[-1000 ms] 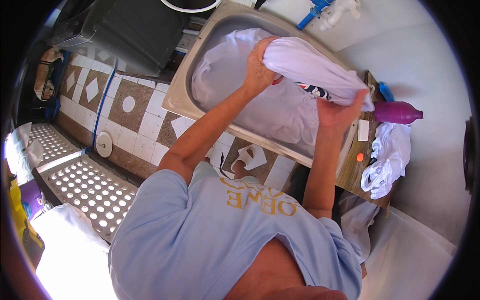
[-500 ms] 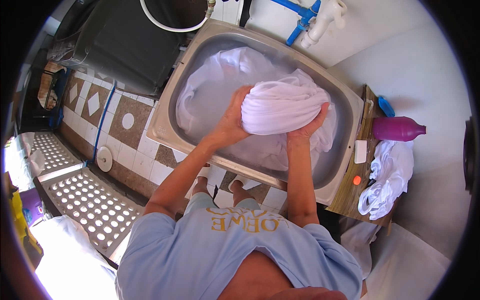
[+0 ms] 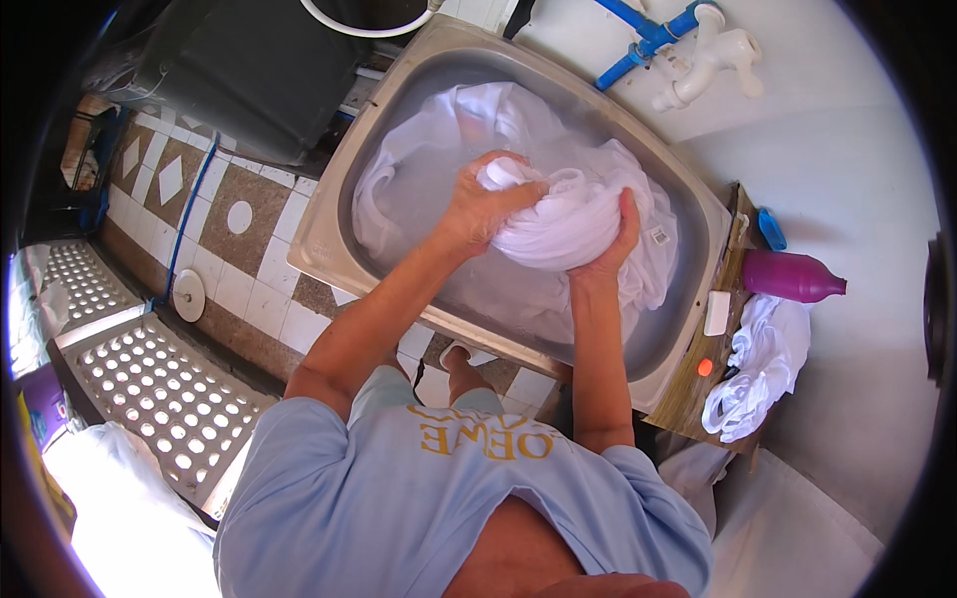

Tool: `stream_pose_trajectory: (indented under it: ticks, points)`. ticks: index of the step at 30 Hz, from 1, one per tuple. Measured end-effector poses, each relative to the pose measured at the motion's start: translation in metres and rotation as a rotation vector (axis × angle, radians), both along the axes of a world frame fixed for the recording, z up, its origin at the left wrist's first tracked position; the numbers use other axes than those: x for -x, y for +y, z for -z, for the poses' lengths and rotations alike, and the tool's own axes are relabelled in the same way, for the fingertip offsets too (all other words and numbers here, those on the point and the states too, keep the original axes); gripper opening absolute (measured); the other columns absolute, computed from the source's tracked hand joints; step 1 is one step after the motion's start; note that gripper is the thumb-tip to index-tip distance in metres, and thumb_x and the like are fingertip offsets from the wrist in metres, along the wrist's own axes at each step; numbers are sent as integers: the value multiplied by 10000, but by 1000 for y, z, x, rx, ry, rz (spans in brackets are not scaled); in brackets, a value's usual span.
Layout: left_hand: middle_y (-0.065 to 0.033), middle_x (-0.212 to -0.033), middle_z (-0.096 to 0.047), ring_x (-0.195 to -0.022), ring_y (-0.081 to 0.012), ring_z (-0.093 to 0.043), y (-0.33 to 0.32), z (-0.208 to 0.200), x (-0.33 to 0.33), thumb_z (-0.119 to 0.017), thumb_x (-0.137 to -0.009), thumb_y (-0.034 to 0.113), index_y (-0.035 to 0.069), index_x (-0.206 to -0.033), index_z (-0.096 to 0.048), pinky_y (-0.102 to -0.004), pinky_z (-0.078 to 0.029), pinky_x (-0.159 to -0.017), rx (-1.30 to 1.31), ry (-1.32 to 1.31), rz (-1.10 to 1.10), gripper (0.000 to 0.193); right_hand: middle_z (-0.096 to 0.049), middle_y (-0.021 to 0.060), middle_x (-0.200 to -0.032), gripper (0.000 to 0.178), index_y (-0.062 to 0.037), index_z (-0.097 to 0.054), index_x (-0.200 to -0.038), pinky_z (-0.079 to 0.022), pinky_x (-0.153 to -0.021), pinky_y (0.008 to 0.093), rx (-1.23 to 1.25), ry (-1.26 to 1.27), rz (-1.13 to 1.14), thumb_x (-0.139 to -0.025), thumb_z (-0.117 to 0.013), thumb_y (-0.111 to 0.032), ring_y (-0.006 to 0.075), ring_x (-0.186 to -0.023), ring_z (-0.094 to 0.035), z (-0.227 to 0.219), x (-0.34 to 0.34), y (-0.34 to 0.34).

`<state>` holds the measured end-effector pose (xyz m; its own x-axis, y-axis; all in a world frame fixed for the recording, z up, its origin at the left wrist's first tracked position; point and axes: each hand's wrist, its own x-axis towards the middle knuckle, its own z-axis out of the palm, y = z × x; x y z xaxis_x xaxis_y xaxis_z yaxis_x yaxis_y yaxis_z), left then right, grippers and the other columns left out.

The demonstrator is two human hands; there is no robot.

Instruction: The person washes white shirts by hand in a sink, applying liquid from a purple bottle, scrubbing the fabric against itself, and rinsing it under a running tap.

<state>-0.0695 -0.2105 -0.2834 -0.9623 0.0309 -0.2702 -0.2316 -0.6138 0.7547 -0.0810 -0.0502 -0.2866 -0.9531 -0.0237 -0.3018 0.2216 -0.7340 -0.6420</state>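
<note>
A bunched white cloth [image 3: 563,224] is held between my two hands above the metal sink [image 3: 344,224]. My left hand [image 3: 485,204] grips its left end, thumb over the top and fingers partly behind the folds. My right hand [image 3: 613,244] is curled round the right side and underside of the bundle. Loose sheer white fabric trails from it into cloudy water [image 3: 414,209]. More white fabric [image 3: 503,110] lies along the far side of the basin, partly under the water. A small printed label shows on the fabric beside my right hand.
A wooden ledge [image 3: 688,394] at the right bears a purple bottle [image 3: 793,276], a white bar [image 3: 717,313], an orange cap [image 3: 705,368] and a white cloth heap [image 3: 768,369]. A white tap [image 3: 713,70] on blue pipe is beyond the sink. A dark machine [image 3: 244,80] stands left.
My left hand has turned over the bundle's left end, thumb now on top. The bundle is more tightly bunched and twisted. The view has shifted slightly.
</note>
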Motion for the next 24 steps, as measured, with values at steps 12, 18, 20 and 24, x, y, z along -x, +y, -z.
stream_pose_trajectory:
  ticks: [12,18,20,24]
  points:
    - [-34,-830,-647,-774,-109,-613,-35,-33,7,-760,-701,79,47,-891,-651,-258,-498,-695,300,268,145,222,-625,129,-1038,339,-57,-587,-1049,-469,-907,409,115,187,-86,-911,-533,-362,277,-1032,-584,-7,3,-4]
    - [-24,-808,-614,-765,-238,-605,-21,-76,5,-772,-559,153,140,-805,-647,-343,-495,-671,1037,923,-13,276,-632,69,-838,347,-43,-613,-904,-495,-797,346,10,-183,-250,-939,-508,-372,212,-810,-609,-31,29,-11]
    - [-28,-803,-585,-756,-278,-577,-9,-83,0,-756,-516,172,164,-766,-638,-366,-485,-647,1116,1006,13,277,-622,55,-797,336,-46,-616,-889,-496,-768,331,-40,-326,-337,-937,-518,-364,198,-773,-604,-34,39,-12]
    - [-19,-812,-575,-795,-259,-595,15,-82,-9,-745,-505,163,175,-725,-631,-370,-473,-587,1334,1112,142,248,-601,45,-772,268,-58,-619,-890,-482,-718,313,-78,-446,-668,-916,-570,-320,176,-758,-596,-44,55,-5]
